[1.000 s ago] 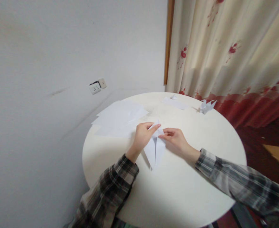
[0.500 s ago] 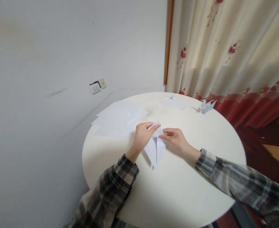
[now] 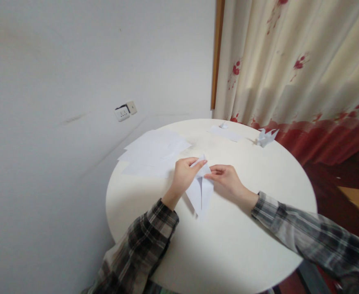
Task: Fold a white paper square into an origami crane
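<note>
White folded paper, one: between both hands, over bench. Long axis roughly fore-and-aft; split, tapered end on near side of fingers. Left hand, one: fingers pinching far part, thumb on top. Right hand, one: fingers pinching right edge. Both hands touching, neither nearer. Loose sheets, fanned, number untellable: beyond, left of folded paper. Flat sheet, one, and small folded piece, one: beyond, slightly right. Pointed folded figure, one: beyond, farther right.
</note>
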A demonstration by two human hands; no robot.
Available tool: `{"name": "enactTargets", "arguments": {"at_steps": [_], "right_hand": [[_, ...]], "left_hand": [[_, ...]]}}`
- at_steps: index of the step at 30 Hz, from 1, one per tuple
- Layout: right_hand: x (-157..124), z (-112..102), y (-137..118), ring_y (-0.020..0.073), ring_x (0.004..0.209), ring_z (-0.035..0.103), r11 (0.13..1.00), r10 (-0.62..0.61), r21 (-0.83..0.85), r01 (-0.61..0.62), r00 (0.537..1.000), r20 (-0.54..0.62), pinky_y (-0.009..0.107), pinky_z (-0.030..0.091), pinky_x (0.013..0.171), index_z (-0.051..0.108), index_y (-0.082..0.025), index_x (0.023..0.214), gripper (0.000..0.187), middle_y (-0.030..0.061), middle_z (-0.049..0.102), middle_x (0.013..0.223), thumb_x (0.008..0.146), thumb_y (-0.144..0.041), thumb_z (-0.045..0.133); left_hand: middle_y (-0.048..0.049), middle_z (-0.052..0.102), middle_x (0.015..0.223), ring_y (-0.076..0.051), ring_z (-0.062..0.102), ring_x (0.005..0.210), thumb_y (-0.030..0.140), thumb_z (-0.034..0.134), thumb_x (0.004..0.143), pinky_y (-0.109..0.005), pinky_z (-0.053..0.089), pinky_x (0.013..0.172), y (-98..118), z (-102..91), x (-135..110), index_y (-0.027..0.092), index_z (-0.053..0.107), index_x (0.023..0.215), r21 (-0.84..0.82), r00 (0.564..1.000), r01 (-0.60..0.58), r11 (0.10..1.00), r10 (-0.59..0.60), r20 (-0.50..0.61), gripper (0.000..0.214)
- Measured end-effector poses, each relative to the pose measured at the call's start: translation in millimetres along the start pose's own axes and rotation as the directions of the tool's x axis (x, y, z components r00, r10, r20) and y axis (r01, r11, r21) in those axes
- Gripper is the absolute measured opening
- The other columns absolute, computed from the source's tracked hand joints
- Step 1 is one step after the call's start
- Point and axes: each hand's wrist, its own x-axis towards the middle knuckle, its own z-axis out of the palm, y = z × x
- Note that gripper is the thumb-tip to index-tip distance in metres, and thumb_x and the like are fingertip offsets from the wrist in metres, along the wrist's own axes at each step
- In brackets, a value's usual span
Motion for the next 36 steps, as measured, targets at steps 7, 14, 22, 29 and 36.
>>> {"name": "enactTargets", "arguments": {"at_steps": [7, 14, 22, 29, 36], "right_hand": [[0.3, -0.6, -0.1, 0.0155, 0.058, 0.061, 1.000, -0.020, -0.020, 0.020, 1.000, -0.003, 0.025, 0.047, 0.053, 0.069, -0.013, 0.071, 0.028, 0.0038, 0.069, 0.068, 0.052, -0.033, 0.077], [-0.1, -1.2, -0.5, 0.0167, 0.060, 0.062, 0.999, -0.018, -0.035, 0.018, 1.000, 0.005, 0.026, 0.048, 0.055, 0.069, -0.013, 0.072, 0.030, 0.0048, 0.070, 0.070, 0.053, -0.035, 0.077], [0.0, -1.9, -0.7, 0.0183, 0.061, 0.063, 0.998, -0.026, -0.066, 0.026, 1.000, 0.001, 0.027, 0.049, 0.055, 0.069, -0.014, 0.072, 0.033, 0.0053, 0.069, 0.070, 0.052, -0.038, 0.077], [0.6, -1.5, -0.3, 0.0174, 0.060, 0.062, 0.997, -0.032, -0.063, 0.032, 0.999, -0.004, 0.026, 0.048, 0.054, 0.069, -0.013, 0.072, 0.033, 0.0055, 0.069, 0.069, 0.052, -0.038, 0.077], [1.3, -3.4, 3.3, 0.0165, 0.059, 0.061, 0.996, -0.038, -0.084, 0.037, 0.999, -0.003, 0.026, 0.046, 0.054, 0.069, -0.013, 0.072, 0.033, 0.0053, 0.069, 0.068, 0.053, -0.038, 0.076]], "left_hand": [[0.0020, 0.055, 0.057, -0.011, 0.049, 0.056, 0.037, 0.059, 0.074, -0.021, 0.035, 0.053, 0.0, 0.6, -0.1, 0.014, 0.064, 0.061, -0.010, 1.000, 0.004, 1.000, -0.004, -0.003, 0.027], [0.0021, 0.056, 0.057, -0.011, 0.050, 0.056, 0.036, 0.059, 0.074, -0.021, 0.036, 0.053, 2.8, -1.0, -1.1, 0.014, 0.065, 0.061, 0.005, 1.000, -0.002, 1.000, 0.002, 0.002, 0.026], [0.0018, 0.057, 0.058, -0.011, 0.050, 0.056, 0.036, 0.059, 0.074, -0.021, 0.036, 0.053, 2.9, 0.2, -0.7, 0.014, 0.065, 0.061, -0.013, 1.000, 0.002, 1.000, -0.002, 0.007, 0.026], [0.0023, 0.055, 0.056, -0.010, 0.049, 0.055, 0.035, 0.059, 0.074, -0.021, 0.035, 0.052, 3.2, -0.5, -0.7, 0.014, 0.064, 0.060, -0.012, 1.000, 0.004, 1.000, -0.004, -0.001, 0.026], [0.0007, 0.061, 0.065, -0.011, 0.052, 0.060, 0.036, 0.061, 0.073, -0.020, 0.039, 0.056, -3.4, 0.4, 0.3, 0.014, 0.066, 0.067, -0.031, 0.997, -0.014, 0.999, 0.017, 0.075, 0.023]]}}
